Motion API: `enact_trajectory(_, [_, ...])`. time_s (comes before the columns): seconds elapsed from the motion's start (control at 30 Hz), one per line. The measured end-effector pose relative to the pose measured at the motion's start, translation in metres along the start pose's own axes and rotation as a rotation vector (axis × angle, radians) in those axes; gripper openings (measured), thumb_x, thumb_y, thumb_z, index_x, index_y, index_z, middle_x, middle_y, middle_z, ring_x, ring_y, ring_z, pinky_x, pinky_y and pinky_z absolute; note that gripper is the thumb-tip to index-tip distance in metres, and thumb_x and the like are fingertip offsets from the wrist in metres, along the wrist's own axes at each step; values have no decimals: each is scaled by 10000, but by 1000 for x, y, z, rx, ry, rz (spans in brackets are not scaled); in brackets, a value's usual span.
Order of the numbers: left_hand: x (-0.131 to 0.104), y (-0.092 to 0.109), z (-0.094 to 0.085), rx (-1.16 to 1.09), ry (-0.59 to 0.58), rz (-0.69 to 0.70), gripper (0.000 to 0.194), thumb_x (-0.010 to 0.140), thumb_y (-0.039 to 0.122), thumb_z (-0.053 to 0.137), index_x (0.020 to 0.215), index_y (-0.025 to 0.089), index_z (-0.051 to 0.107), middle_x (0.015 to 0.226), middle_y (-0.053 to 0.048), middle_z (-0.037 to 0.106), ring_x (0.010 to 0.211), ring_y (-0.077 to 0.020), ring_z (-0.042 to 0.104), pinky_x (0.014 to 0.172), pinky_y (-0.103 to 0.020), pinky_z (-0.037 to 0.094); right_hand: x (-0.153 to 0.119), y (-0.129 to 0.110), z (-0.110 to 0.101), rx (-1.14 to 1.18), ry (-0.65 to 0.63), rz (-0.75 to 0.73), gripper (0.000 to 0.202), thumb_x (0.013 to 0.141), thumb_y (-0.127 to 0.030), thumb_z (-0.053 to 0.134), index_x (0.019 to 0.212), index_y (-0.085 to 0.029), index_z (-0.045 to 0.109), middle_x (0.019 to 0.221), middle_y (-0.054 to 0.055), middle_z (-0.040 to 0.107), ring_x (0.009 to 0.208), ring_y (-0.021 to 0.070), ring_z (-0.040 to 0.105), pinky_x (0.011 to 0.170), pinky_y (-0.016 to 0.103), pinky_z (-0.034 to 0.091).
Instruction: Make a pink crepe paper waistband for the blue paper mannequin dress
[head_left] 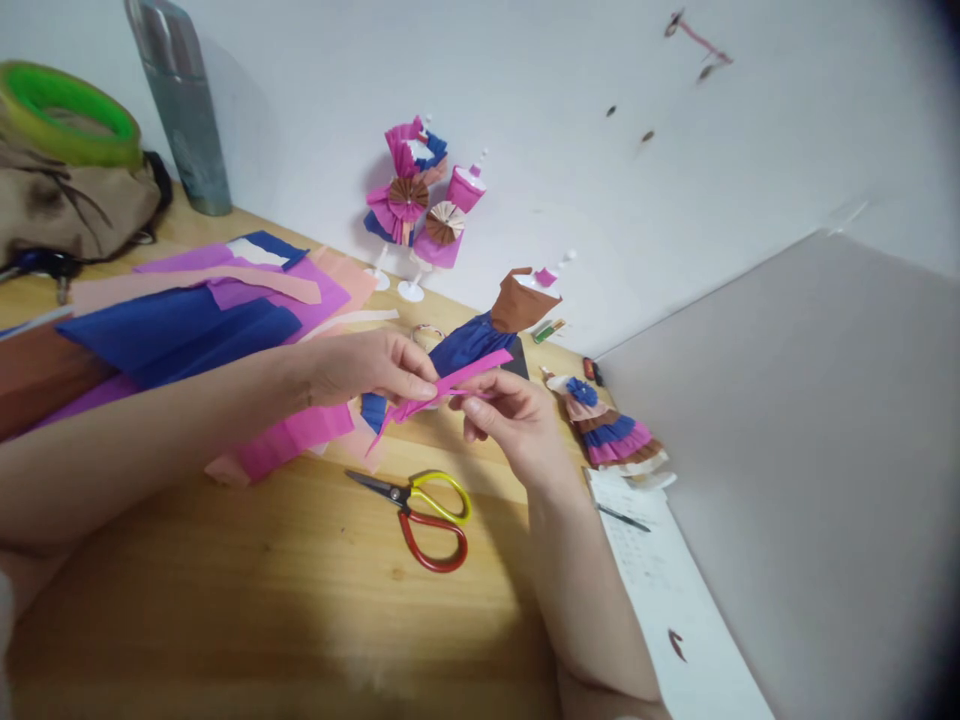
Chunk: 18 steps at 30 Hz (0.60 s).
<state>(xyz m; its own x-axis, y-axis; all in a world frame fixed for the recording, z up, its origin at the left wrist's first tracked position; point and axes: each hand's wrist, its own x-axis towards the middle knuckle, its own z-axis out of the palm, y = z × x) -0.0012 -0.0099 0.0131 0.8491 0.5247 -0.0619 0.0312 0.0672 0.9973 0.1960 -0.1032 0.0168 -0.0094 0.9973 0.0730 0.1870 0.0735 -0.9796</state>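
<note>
Bench: pale wood with visible grain and a few small dark marks (315, 600), running back to a white wall (540, 120).
Room: a grey panel (795, 420) stands along the right side; small brown bits show on the wall.
Pink strip (472, 372): in the air above the bench, between both hands.
Left grip: the left hand (367, 365) pinches the strip between thumb and fingers.
Right grip: the right hand (514, 420) pinches a thin edge of it.
Below the hands: scissors (409, 510) with one yellow and one red handle, lying on the bench.
Left side: layered blue, purple and peach sheets (187, 330); behind them, a bottle (187, 130), any marking too faint to read.
Writing: printed rows on a white sheet (660, 590), too small to read; a pen (624, 517) lies on it.
</note>
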Motion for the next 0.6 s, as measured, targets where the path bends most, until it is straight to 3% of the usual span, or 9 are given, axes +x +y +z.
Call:
enact_trajectory(0.1, [2,-1,-4,-94,42,31,150,762,143,749,613,139,732,555,0,633,521,-65,545,528,-165,445,-1,1,-10,-107,-84,20,381,718,-514,833,783,-194,637,682,-15,643,504,107,559,471,240,477])
enact_trajectory(0.2, [4,0,-7,-197,124,46,203,764,144,767,578,134,687,578,4,621,495,-50,517,480,-149,423,-5,8,-14,-362,-392,84,237,804,-341,758,705,-193,601,600,-36,583,503,105,523,471,220,404])
enact_trajectory(0.3, [5,1,-8,-227,184,15,162,798,144,756,643,131,709,596,2,621,431,-26,450,383,-132,319,-18,20,-4,-746,-654,76,144,772,-155,733,691,-193,619,611,-36,601,538,106,499,519,229,349])
enact_trajectory(0.4, [5,1,-10,-278,216,-15,153,838,139,733,685,132,725,506,27,545,371,-11,363,337,-128,218,-36,31,9,-976,-663,11,192,739,-142,734,891,-211,640,826,12,682,707,166,588,585,255,360])
enact_trajectory(0.5, [4,2,-10,-336,248,-16,167,836,104,726,672,131,724,481,27,540,367,-10,375,343,-119,243,-50,39,16,-1050,-608,-39,379,759,-74,609,1112,-211,594,1105,91,683,892,209,624,689,280,423])
enact_trajectory(0.6, [3,5,-9,-373,311,-13,190,833,38,692,669,131,719,495,9,591,393,-23,451,362,-113,288,-57,45,12,-1005,-589,-94,438,713,-48,552,1123,-202,557,1047,90,656,848,205,596,708,293,436])
